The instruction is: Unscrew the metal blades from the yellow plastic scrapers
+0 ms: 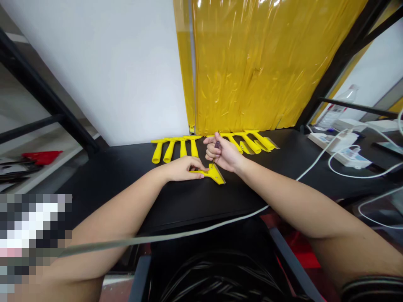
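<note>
My left hand (185, 168) is closed around the handle of a yellow scraper (216, 174), which lies on the black table with its metal blade edge pointing right. Above it, my right hand (222, 152) grips a screwdriver (217, 145) by its dark handle. The thin shaft points down to the scraper's head, and its tip appears to meet a screw there, though that spot is too small to be sure. Behind my left hand several yellow scraper handles (170, 150) stand in a row. More yellow scrapers (252, 141) lie behind my right hand, some with blades showing.
A white panel (119, 63) and a yellow plastic curtain (258, 67) rise behind the black table (189, 205). Power strips (343, 153) with white cables and a plastic bottle (338, 109) are at the right. One white cable (201, 230) crosses in front of me. Black frame bars stand at both sides.
</note>
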Motion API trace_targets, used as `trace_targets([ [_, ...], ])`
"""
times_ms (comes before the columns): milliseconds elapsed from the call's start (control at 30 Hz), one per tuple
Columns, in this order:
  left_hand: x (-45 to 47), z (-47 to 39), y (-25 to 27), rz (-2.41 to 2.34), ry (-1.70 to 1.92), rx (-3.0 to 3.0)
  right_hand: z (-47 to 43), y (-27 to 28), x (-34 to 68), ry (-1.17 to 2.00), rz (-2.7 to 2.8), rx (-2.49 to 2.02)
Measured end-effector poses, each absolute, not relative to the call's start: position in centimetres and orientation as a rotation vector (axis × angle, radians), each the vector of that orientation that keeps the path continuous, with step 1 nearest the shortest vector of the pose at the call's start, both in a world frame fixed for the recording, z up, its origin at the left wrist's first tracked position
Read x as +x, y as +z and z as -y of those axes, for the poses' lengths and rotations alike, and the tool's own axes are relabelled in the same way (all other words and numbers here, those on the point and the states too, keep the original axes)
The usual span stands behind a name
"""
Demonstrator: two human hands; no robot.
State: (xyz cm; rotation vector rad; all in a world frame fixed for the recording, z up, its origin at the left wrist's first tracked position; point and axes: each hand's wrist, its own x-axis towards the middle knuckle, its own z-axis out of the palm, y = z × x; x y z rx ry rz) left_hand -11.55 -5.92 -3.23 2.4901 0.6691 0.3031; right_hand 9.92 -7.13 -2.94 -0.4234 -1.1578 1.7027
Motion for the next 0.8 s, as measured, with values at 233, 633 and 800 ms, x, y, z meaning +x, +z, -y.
trace_targets([
  [233, -11.3, 6.3, -2.8, -0.711, 0.254, 2.525, 7.0, -2.8, 10.1, 1.624, 1.122, -0.426],
  [633, -10.6, 7.2, -1.9, -0.804, 0.198, 2.66, 6.7, -3.1, 10.7, 1.69, 1.161, -0.405],
  [800, -10.3, 7.4, -1.7, -0.827, 0.185, 2.665, 6.8, -2.2, 12.1, 1.72, 1.134, -0.352],
])
